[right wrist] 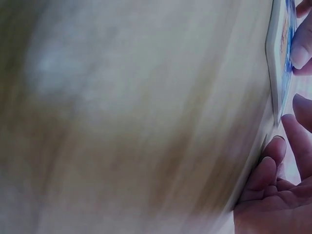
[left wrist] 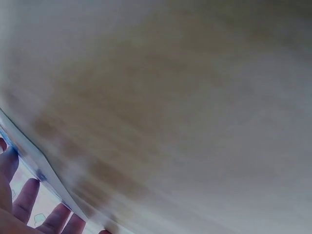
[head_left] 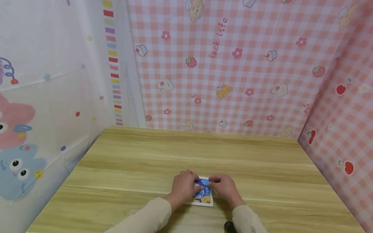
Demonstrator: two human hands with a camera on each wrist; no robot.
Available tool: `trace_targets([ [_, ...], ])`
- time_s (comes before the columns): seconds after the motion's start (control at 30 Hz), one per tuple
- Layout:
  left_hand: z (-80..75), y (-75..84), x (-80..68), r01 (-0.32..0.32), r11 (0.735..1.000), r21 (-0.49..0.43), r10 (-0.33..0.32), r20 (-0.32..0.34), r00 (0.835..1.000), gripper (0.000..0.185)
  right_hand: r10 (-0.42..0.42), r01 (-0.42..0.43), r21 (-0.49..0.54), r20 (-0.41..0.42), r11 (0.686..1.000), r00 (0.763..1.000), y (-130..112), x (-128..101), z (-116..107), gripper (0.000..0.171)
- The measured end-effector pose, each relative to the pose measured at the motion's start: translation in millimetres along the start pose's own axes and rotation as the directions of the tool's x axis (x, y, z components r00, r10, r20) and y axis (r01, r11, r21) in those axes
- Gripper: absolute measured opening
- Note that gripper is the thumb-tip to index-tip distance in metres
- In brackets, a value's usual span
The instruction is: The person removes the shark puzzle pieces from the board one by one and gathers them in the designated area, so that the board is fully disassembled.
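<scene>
The desk (head_left: pixel 265 168) has a pale wood-grain top, smooth with a soft satin sheen, the streaks of grain running across it. On it lies a card (head_left: pixel 205 197), thin and stiff like coated paper or card stock, its printed blue face slightly glossy, its border white. The backdrop (head_left: pixel 238 80) behind is pink checked cloth, matt, hanging with faint creases. The sheet (head_left: pixel 33 106) on the left side looks thinner, a pale, slightly translucent fabric or film with a mild shine. The sleeves (head_left: pixel 147 219) are a beige knit, soft and matt.
</scene>
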State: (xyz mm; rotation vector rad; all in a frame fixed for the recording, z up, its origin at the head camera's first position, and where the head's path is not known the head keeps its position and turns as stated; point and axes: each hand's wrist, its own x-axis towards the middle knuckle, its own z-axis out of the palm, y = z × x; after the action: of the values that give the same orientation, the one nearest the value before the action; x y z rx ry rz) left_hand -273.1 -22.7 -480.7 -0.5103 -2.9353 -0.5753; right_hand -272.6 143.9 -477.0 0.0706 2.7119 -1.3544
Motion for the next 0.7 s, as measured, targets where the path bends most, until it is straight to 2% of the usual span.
trace_targets([
  [0.3,0.7,-3.0,-1.8,-0.042,0.999,0.0,0.042,-0.013,0.999,0.035,-0.03,0.03,-0.014,0.005,0.999,1.0,1.6,-0.4,0.7,0.02],
  [0.53,2.2,-4.0,-1.2,-0.034,0.999,-0.007,0.034,-0.009,0.999,0.036,-0.051,0.052,-0.049,0.021,0.997,0.999,-1.0,0.0,0.2,0.021],
  [0.7,4.9,-4.6,-1.6,-0.031,0.999,-0.014,0.031,-0.016,0.999,0.035,-0.054,0.055,-0.014,0.037,0.998,0.998,0.8,2.4,-0.3,0.021],
])
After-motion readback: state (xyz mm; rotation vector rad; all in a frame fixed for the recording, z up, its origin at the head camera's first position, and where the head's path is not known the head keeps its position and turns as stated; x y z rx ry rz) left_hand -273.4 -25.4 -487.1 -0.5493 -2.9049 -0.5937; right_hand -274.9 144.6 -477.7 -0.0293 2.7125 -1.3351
